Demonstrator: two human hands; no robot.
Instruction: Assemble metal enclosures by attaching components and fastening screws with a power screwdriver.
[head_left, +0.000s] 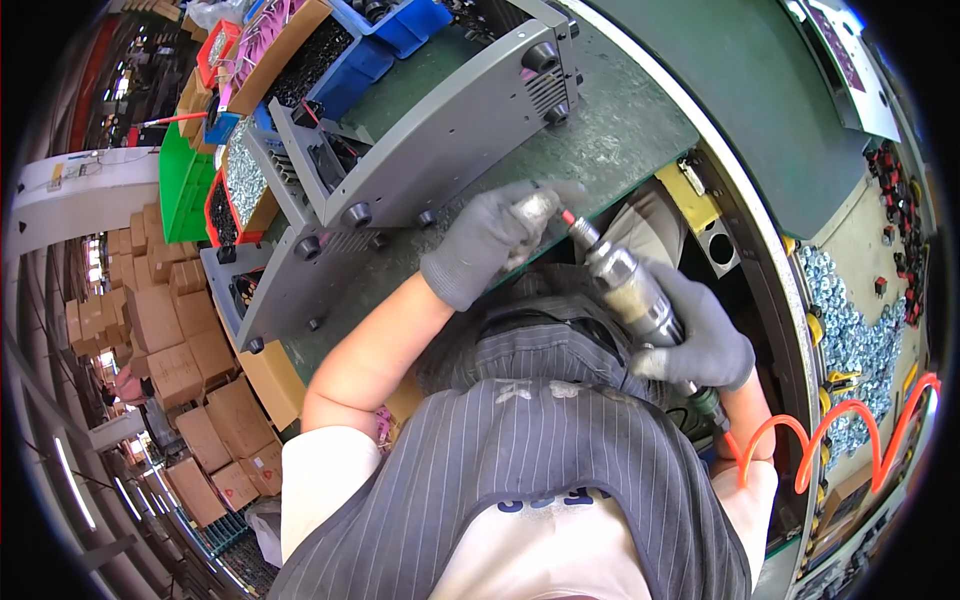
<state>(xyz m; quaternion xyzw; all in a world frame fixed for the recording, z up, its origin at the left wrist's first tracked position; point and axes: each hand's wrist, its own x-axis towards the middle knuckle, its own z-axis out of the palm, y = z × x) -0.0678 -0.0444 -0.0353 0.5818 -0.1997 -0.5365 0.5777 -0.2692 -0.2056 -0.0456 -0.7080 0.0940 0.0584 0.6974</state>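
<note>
My right hand [700, 330], in a grey glove, is wrapped round a pneumatic screwdriver [628, 285]. The tool tilts up and left, its slim tip showing a bit of red. Close to that tip, my left hand [490, 240] has its gloved fingers drawn together. Motion smears those fingertips, and whatever they hold is hidden. Beyond the left hand, a grey sheet-metal case [450, 130] with round black feet lies tilted on the green bench top [625, 110]. A second grey case [285, 290] is to the left of it. Neither hand touches the cases.
A coiled orange air hose [800, 440] runs right from the screwdriver. Blue bins [350, 75] of black parts and a bin of screws [243, 165] stand at the back left. Loose metal fasteners [850, 340] lie at right. Cardboard boxes [165, 325] are stacked beyond the bench.
</note>
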